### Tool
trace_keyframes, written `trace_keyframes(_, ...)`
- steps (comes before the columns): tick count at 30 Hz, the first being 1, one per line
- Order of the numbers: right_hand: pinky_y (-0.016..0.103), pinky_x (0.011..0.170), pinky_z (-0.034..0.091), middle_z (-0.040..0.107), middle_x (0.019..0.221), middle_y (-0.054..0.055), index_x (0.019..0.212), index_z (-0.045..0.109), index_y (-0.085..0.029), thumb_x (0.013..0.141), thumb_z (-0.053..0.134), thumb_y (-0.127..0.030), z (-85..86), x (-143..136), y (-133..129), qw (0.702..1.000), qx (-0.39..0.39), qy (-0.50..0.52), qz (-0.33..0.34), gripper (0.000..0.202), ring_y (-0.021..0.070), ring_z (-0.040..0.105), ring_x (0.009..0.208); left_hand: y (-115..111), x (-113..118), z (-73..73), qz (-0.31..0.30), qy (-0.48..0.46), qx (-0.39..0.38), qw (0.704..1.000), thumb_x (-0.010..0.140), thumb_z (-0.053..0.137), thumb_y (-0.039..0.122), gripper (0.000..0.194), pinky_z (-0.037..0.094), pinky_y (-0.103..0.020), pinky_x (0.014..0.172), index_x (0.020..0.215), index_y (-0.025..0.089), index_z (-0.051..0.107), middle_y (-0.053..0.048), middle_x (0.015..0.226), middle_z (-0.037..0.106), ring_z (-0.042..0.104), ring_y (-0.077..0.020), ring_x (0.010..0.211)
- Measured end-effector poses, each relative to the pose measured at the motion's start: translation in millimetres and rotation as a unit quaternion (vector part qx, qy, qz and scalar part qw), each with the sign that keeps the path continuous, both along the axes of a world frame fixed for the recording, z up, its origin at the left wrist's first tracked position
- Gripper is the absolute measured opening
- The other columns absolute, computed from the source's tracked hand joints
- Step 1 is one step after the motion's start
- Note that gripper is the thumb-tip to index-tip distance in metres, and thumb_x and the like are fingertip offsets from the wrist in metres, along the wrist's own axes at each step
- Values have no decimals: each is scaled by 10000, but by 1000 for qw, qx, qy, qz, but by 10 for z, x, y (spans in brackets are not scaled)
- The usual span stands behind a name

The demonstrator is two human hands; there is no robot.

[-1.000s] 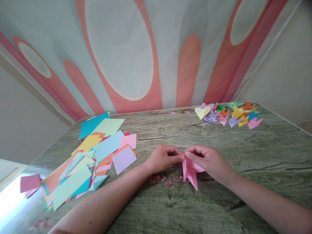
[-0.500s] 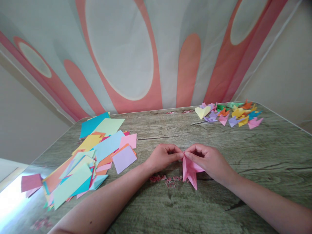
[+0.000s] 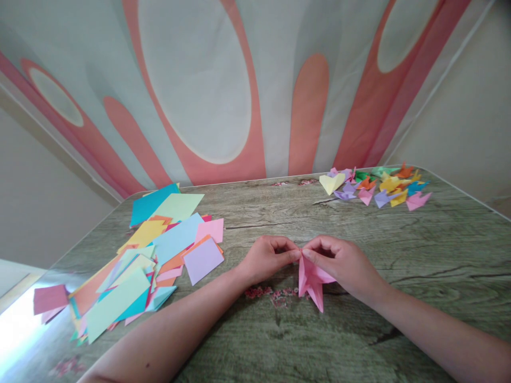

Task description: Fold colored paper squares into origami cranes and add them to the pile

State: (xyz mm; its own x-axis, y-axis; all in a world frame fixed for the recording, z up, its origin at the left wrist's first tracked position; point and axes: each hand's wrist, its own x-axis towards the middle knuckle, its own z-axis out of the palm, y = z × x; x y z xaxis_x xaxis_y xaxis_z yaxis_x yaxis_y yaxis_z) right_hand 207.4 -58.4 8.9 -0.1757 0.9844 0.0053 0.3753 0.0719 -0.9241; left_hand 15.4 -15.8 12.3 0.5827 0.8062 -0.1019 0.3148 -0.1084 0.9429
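A folded pink paper (image 3: 311,279) with several pointed flaps hangs between my hands over the wood-grain table. My left hand (image 3: 271,258) pinches its top tip between thumb and index finger. Right beside it, my right hand (image 3: 343,263) pinches the same tip from the other side, its fingers covering part of the paper's right flap. The fingertips of both hands nearly touch at the tip.
Loose coloured paper sheets (image 3: 117,306) lie in an overlapping pile on the left of the table (image 3: 259,207). Small folded paper pieces (image 3: 393,183) in many colours are grouped at the back right, with a pale yellow heart (image 3: 331,183) beside them. A patterned backdrop stands behind.
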Motion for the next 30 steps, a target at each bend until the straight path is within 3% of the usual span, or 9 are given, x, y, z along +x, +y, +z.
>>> trace_keyframes(19, 236, 599, 414, 637, 702, -19, 808, 642, -200, 848, 569, -343, -10, 0, 2, 1000, 0, 8, -18, 165, 137, 572, 660, -82, 59, 61, 23, 61, 71, 995, 844, 562, 366, 264, 402, -204, 678, 833, 140, 698, -12, 790, 692, 571, -120, 713)
trace_keyframes(26, 253, 681, 448, 683, 819, -5, 909, 649, -211, 859, 562, -354, -26, 10, 14, 1000, -5, 21, 17, 174, 153, 615, 749, -95, 55, 67, 17, 83, 81, 993, 833, 564, 320, 224, 379, -188, 635, 817, 139, 696, 10, 727, 660, 534, -98, 656)
trace_keyframes(30, 250, 668, 451, 682, 798, -5, 872, 653, -205, 842, 581, -343, -15, 7, 11, 1000, -6, 12, 18, 159, 152, 612, 733, -98, 51, 89, 4, 105, 105, 989, 839, 549, 304, 210, 379, -189, 642, 814, 153, 693, 22, 723, 656, 540, -100, 665)
